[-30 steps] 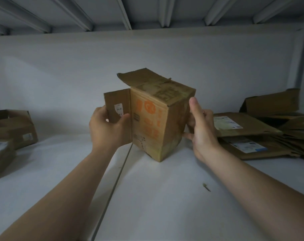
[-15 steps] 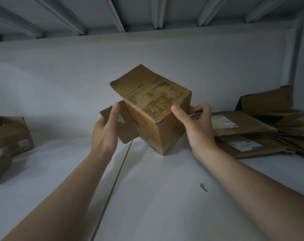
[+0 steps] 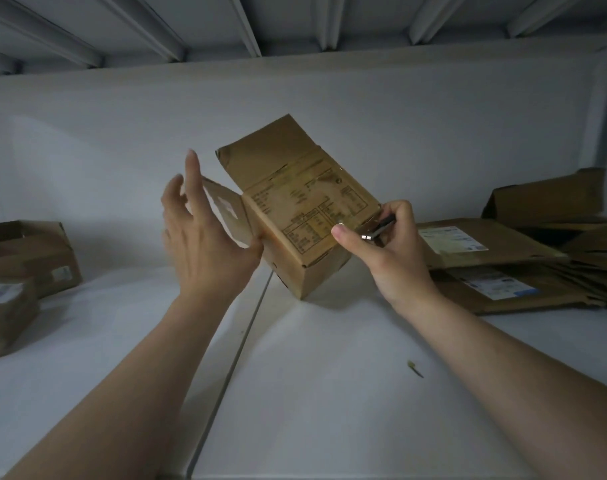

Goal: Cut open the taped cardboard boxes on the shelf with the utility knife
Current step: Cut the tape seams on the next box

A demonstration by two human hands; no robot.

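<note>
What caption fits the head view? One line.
Tilted brown cardboard box on the white shelf: open left hand beside its side flap, right hand gripping a slim metal utility knife at its corner.

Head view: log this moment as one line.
box tilted on shelf | left hand open beside side flap | right hand grips utility knife at box edge

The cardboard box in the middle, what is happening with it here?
A person holds a cardboard box tilted on the white shelf. The right hand grips a utility knife and presses its thumb on the printed face; the left hand, fingers spread, rests against a side flap. The far flap stands open.
</note>
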